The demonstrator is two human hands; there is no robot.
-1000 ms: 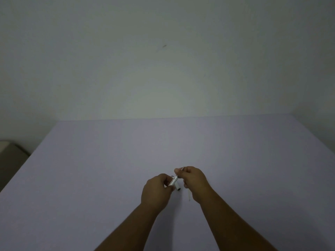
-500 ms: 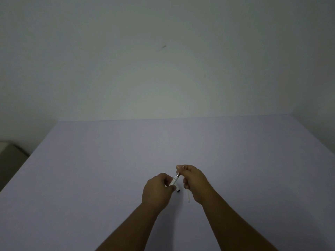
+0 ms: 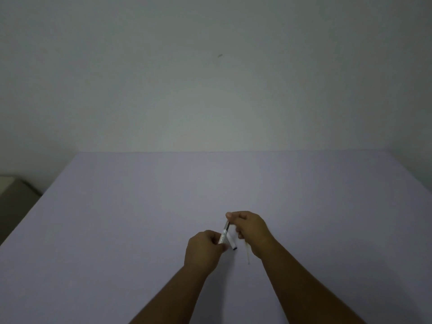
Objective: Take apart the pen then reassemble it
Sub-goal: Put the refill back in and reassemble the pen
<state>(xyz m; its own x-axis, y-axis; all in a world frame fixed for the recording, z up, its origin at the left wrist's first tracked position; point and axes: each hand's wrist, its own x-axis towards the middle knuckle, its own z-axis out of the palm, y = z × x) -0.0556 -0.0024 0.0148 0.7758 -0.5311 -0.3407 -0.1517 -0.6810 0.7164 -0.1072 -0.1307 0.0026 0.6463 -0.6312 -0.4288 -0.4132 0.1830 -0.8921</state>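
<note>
A pale, silvery pen barrel [image 3: 224, 235] is held tilted just above the table, between both hands. My left hand [image 3: 203, 251] grips its lower end. My right hand [image 3: 250, 230] pinches its upper end with the fingertips. On the table below lies a short white pen part with a black end [image 3: 232, 243]. A thin pale refill-like piece [image 3: 247, 254] lies under my right wrist, partly hidden.
The lavender table [image 3: 140, 218] reaches back to a plain wall. Its left edge drops off beside a dim, low object [image 3: 14, 190] at the far left.
My right hand has moved up and away from the left, so more of the barrel shows between them. The left hand has barely moved.
</note>
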